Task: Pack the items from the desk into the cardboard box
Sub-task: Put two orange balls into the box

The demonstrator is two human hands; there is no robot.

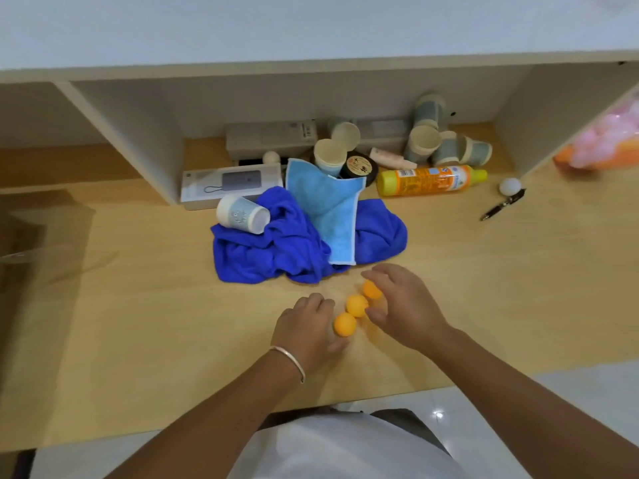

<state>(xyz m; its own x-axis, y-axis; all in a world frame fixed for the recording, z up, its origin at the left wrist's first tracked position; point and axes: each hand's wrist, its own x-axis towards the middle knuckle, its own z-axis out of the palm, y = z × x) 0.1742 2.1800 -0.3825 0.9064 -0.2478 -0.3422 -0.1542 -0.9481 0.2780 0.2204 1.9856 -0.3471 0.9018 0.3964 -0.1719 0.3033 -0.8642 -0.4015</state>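
Three orange ping-pong balls lie in a slanted row on the wooden desk (pixel 155 305): the near ball (pixel 344 324), the middle ball (pixel 357 304) and the far ball (pixel 371 289). My left hand (pixel 307 330) rests on the desk with its curled fingers against the near ball. My right hand (pixel 404 305) is spread and cupped on the other side, fingers over the far ball. Neither hand has lifted a ball. The cardboard box (pixel 31 229) shows dimly at the left edge.
Just behind the balls lie a dark blue towel (pixel 276 250), a light blue cloth (pixel 332 209) and a tipped white cup (pixel 242 214). Farther back are a power-bank box (pixel 228 186), a black tin (pixel 359 167), several cups (pixel 449 146), an orange bottle (pixel 428 180), a white ball (pixel 509 186) and a pen (pixel 503 204).
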